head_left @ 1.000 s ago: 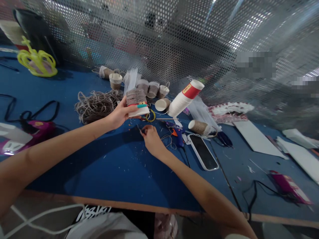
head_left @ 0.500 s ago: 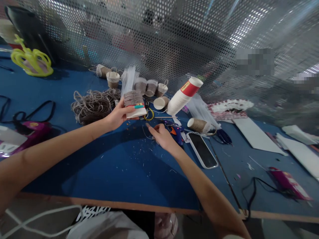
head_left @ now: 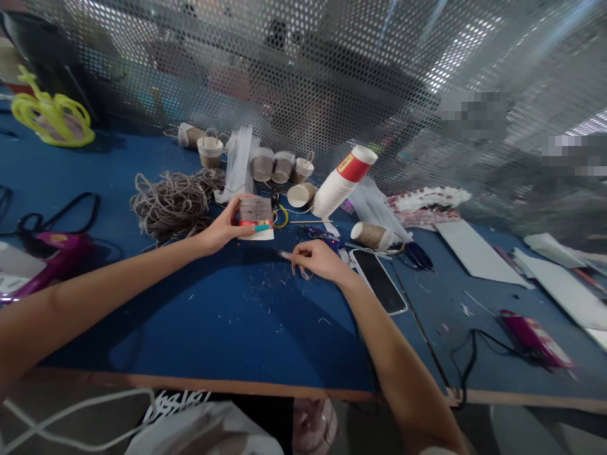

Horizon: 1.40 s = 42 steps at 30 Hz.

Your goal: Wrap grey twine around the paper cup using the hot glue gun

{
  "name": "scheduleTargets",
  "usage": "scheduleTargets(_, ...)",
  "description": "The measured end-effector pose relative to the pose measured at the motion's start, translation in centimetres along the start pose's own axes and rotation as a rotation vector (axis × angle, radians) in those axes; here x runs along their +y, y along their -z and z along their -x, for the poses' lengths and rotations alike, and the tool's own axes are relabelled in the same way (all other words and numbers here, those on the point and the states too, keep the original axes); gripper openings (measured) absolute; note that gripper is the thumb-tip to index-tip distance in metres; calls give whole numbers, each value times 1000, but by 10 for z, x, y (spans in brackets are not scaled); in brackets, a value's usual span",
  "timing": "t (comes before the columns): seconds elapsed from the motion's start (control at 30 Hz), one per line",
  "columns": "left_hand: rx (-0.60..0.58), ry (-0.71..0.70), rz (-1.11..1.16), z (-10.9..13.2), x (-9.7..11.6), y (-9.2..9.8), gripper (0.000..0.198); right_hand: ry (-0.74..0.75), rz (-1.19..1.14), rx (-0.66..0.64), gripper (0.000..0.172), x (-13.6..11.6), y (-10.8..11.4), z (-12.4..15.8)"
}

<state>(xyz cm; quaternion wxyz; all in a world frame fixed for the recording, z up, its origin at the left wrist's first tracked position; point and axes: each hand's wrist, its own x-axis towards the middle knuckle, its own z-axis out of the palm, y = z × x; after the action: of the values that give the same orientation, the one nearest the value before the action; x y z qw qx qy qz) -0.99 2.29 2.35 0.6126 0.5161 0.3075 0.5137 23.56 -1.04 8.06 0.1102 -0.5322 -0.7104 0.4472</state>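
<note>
My left hand (head_left: 219, 229) is closed round a paper cup wrapped in brown twine (head_left: 256, 215), held upside down just above the blue table (head_left: 227, 316). My right hand (head_left: 318, 260) rests on the table to the right of the cup. Its fingers are curled and the index finger points left towards the cup. A thin loop of twine (head_left: 306, 275) lies under those fingers; I cannot tell whether they pinch it. A blue glue gun (head_left: 327, 239) lies just behind my right hand.
A tangled pile of twine (head_left: 171, 202) lies left of the cup. Twine-wrapped cups (head_left: 275, 165) line the perforated screen, beside a leaning stack of paper cups (head_left: 341, 186). A phone (head_left: 377, 278), scissors (head_left: 417, 256), white boards (head_left: 474, 253) and pink glue guns (head_left: 47, 253) (head_left: 531, 328) lie around.
My left hand lowered the wrapped cup towards the table. My right hand moved right, opened briefly, then curled its fingers near the glue gun.
</note>
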Motion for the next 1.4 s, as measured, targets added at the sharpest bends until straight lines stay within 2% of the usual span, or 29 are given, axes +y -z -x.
scheduleTargets(0.23,-62,65,-126,4,-8,0,71,118,-172,184,39,5,9,-1)
scheduleTargets(0.4,-222,127,-168,11,-11,-6,68,297,-303,268,38,4,8,1)
scheduleTargets(0.47,-228,90,-226,12,-12,-5,70,346,-295,281,41,4,7,2)
scheduleTargets(0.57,-205,-38,-312,13,-11,-4,75,404,-296,297,45,4,4,3)
scheduleTargets(0.63,-234,-90,-335,14,-10,-4,76,436,-317,304,46,2,0,3)
scheduleTargets(0.83,-317,-210,-383,15,-5,-5,68,483,-404,229,44,-7,-16,5)
scheduleTargets(1.0,-329,-192,-307,15,-6,-1,69,512,-436,106,42,-9,-25,6)
scheduleTargets(1.2,-331,-186,-84,13,-10,1,56,489,-492,79,42,-3,-29,1)
scheduleTargets(1.4,-310,-106,62,16,-8,-7,52,467,-529,52,42,-2,-31,-1)
